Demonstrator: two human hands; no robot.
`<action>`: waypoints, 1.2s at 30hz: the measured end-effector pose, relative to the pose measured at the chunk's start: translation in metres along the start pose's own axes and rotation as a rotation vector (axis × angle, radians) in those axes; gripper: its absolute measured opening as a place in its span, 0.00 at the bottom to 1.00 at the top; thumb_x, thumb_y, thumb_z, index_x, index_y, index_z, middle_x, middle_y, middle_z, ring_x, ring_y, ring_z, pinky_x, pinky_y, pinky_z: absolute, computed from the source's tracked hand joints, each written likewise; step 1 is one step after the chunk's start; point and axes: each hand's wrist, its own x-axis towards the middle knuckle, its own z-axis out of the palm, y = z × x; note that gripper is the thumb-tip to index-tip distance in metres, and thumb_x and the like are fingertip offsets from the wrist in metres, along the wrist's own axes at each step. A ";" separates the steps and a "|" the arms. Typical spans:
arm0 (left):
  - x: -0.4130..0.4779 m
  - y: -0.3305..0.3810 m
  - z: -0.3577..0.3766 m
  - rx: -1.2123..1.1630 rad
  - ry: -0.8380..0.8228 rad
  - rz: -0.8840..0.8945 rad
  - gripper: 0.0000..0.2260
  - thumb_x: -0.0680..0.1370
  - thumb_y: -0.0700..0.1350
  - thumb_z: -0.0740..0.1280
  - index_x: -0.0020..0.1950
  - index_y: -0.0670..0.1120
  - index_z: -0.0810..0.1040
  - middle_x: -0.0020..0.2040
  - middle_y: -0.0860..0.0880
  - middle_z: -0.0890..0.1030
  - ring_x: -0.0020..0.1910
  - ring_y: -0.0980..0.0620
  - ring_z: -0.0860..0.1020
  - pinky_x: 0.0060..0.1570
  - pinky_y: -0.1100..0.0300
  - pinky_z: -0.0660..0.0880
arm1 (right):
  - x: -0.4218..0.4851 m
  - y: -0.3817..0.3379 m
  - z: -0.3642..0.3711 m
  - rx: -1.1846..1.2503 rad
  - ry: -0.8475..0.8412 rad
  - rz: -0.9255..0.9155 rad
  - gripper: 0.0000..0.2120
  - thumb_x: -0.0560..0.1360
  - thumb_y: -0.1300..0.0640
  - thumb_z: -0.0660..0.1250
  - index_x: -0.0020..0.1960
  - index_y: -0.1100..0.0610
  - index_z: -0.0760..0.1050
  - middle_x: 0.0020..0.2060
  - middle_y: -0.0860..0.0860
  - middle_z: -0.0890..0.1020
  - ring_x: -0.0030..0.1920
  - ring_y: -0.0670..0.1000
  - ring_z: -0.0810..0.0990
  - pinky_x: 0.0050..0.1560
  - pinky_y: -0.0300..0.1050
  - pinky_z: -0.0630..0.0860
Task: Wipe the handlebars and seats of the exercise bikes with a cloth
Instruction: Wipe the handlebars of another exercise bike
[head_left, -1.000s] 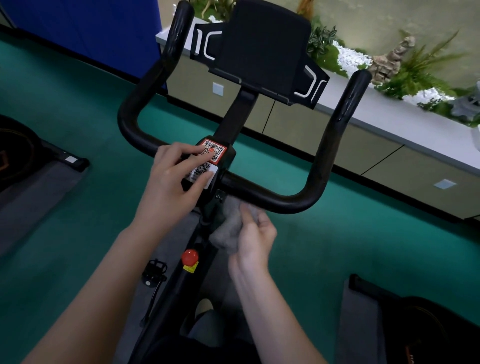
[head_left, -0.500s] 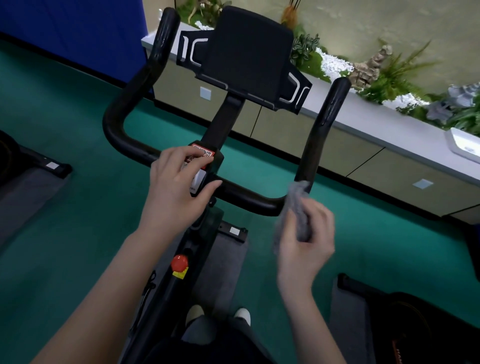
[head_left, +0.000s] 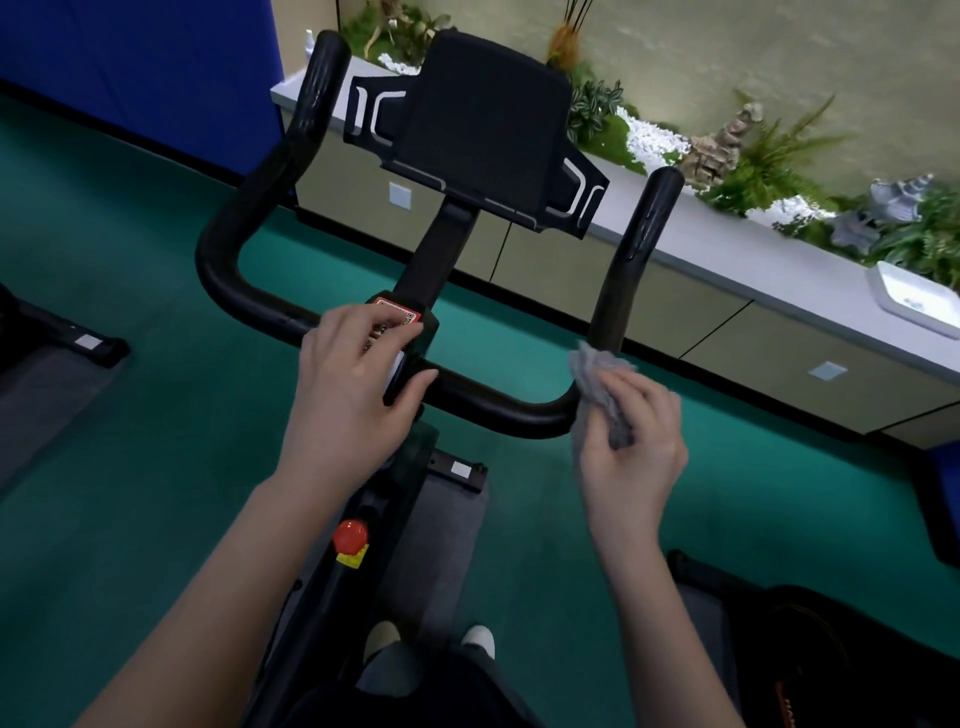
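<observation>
Grey cloth (head_left: 602, 395) is bunched up right at the handlebar's (head_left: 498, 408) right-hand bend, pressed against the black bar where it turns up into the right grip. The right hand (head_left: 631, 457) has it, fingers curled around the wad, just below that bend. Over at the middle of the handlebar, the left hand (head_left: 348, 395) rests on the clamp block, fingers loosely spread and gripping nothing, thumb lying along the bar. It half covers the red-edged code sticker (head_left: 397, 314) there.

Above the handlebar's centre, the black device holder (head_left: 488, 130) stands on its stem between the two upright grips. Below the handlebar, on the bike frame, sits a red knob (head_left: 350, 535) with a yellow tag under it. Lower still, two pale shoe tips (head_left: 382, 636) show on the grey mat (head_left: 447, 545). Green floor (head_left: 156, 467) spreads under the handlebar. Beyond the handlebar, a long pale counter (head_left: 779, 270) carries plants (head_left: 753, 150) and a white tray (head_left: 914, 296).
</observation>
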 end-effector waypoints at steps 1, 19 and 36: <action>0.001 0.006 0.001 0.009 -0.004 0.024 0.17 0.73 0.47 0.71 0.60 0.42 0.78 0.57 0.45 0.76 0.59 0.45 0.71 0.57 0.50 0.66 | -0.003 -0.007 0.002 0.016 -0.044 -0.048 0.13 0.67 0.75 0.67 0.49 0.66 0.81 0.46 0.57 0.81 0.49 0.55 0.77 0.56 0.26 0.66; 0.001 0.051 0.035 -0.040 -0.317 0.131 0.17 0.75 0.56 0.64 0.54 0.46 0.81 0.47 0.50 0.80 0.49 0.48 0.77 0.55 0.56 0.62 | 0.023 0.026 -0.006 0.021 -0.027 -0.030 0.12 0.69 0.74 0.66 0.50 0.65 0.81 0.48 0.56 0.82 0.51 0.56 0.78 0.57 0.28 0.67; 0.020 0.092 0.060 -0.044 -0.340 0.099 0.23 0.77 0.62 0.59 0.66 0.50 0.73 0.51 0.51 0.81 0.50 0.47 0.79 0.46 0.55 0.72 | 0.063 0.050 0.014 0.156 -0.074 0.026 0.12 0.71 0.74 0.65 0.50 0.65 0.81 0.48 0.55 0.82 0.52 0.57 0.77 0.57 0.34 0.70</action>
